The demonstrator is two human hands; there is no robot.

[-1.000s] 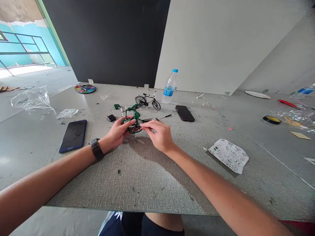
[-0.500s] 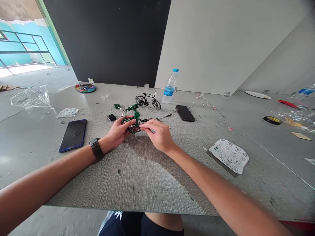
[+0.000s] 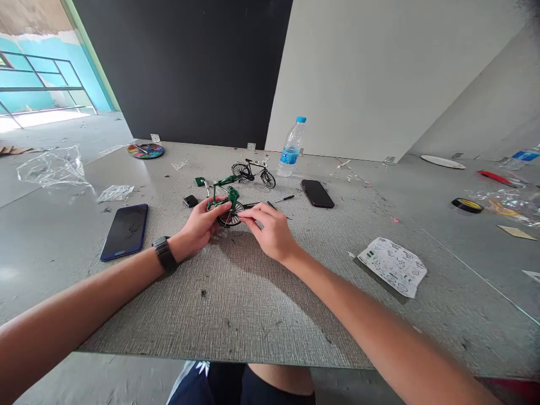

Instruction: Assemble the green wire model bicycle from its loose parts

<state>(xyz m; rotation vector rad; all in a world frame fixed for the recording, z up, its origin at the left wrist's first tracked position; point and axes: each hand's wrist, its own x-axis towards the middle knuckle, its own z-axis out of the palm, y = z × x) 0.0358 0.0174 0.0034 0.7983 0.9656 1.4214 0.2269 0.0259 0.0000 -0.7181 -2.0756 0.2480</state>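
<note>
A small green model bicycle (image 3: 223, 198) stands partly built on the grey textured mat (image 3: 236, 304). My left hand (image 3: 201, 225), with a dark watch at the wrist, grips its frame beside the black wheel. My right hand (image 3: 270, 229) is pinched at that wheel, fingers together on a tiny part I cannot make out. A finished black model bicycle (image 3: 253, 172) stands just behind. A small screwdriver (image 3: 285, 199) lies to the right of the green one.
A blue phone (image 3: 125, 230) lies left of my hands and a black phone (image 3: 317, 193) to the right. A water bottle (image 3: 291, 147) stands behind, a printed leaflet (image 3: 392, 265) lies right. A tape roll (image 3: 466, 205), plastic wrap (image 3: 50, 167) and a paint palette (image 3: 145, 151) sit further out.
Both hands have shifted slightly with the green bicycle, my right fingers closing in on the wheel. Everything else lies as before.
</note>
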